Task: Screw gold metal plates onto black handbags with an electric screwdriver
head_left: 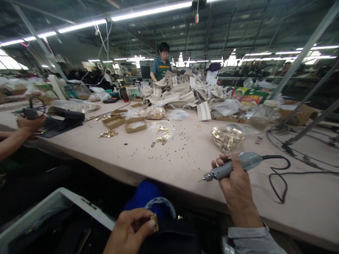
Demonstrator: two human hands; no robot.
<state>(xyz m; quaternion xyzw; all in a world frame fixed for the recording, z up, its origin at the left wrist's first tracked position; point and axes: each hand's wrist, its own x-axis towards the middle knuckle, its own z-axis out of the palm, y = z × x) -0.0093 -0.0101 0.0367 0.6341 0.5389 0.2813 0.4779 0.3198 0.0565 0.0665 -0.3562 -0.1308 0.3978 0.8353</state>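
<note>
My right hand point(236, 181) is wrapped round a grey electric screwdriver point(225, 170), its thin bit pointing left above the table's front edge. Low in the view, my left hand point(134, 229) pinches a small gold metal plate point(154, 223) between thumb and fingers. The plate is at the edge of a black item point(174, 229) on my lap, which I cannot make out fully. On the table point(148, 169), small black screws point(182, 141) lie scattered near a clear bag of gold metal fittings point(162, 132). A fuller bag of gold fittings point(228, 137) sits behind my right hand.
Small cardboard boxes point(135, 125) stand mid-table before a heap of pale strips point(182, 91). A co-worker point(162, 63) stands behind it; another person's hand point(30, 121) is at far left. A white crate point(87, 204) is lower left. The tool's cable point(284, 183) loops right.
</note>
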